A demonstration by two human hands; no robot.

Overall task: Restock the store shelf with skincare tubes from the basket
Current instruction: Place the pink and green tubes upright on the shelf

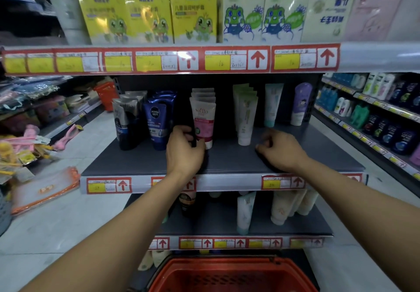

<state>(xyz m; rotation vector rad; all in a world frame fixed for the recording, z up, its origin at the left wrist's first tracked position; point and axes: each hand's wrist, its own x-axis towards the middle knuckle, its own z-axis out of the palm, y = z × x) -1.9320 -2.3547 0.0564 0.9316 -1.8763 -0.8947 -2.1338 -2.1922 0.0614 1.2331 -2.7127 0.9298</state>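
Note:
My left hand (185, 152) reaches onto the middle grey shelf (318, 155) and grips a dark tube (194, 138), mostly hidden by my fingers. The tube stands between the blue Nivea Men tubes (156, 123) and a row of pink-and-white Softto tubes (203, 119). My right hand (281, 150) hovers over bare shelf to the right, fingers loosely curled and holding nothing. It sits just right of the pale green tubes (245, 116). The red basket (227, 263) is below me at the bottom edge; I see no tubes inside it.
Silver-black tubes (123, 123) stand at the shelf's left end, a teal-capped tube (272, 105) and a purple bottle (301, 103) at the right. Yellow and white boxes (193, 16) fill the shelf above. More tubes (244, 212) stand on the shelf below. Aisles run along both sides.

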